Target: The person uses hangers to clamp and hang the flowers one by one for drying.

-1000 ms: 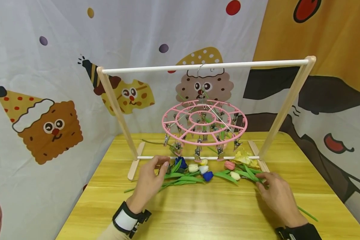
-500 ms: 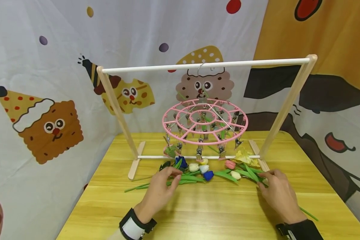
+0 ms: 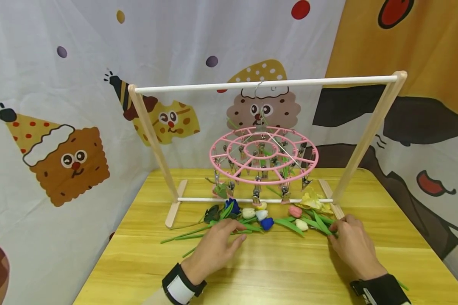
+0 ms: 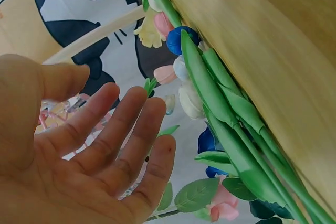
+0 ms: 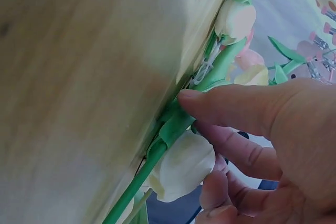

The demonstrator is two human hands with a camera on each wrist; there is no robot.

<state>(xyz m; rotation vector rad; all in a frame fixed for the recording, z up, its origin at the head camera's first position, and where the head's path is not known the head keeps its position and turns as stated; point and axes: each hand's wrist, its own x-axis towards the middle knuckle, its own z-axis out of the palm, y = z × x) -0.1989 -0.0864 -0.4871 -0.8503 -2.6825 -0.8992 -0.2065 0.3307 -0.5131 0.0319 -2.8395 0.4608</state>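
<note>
Yellow wood-grain table (image 3: pixel 275 275) supports the flower row (image 3: pixel 267 223) near the pink clip ring (image 3: pixel 263 183). Left hand (image 3: pixel 217 248): fingers spread, holding nothing, nearest the left bundle (image 4: pixel 210 95). Right hand (image 3: pixel 353 245): thumb and index finger pinch a green stem (image 5: pixel 127 198); its long axis runs diagonally, white tulip (image 3: pixel 301 225) ahead-left of the hand, tail rearward right. Only the right wrist view exposes a second white bloom (image 5: pixel 184 169) beside these fingers.

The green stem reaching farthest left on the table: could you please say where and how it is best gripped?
I would pinch the green stem near its free left end, the left hand coming from above and the near side. It looks slim and bare there, lying along the table, so a pinch across it should suit; farther right, leaves and blooms bunch together.
</note>
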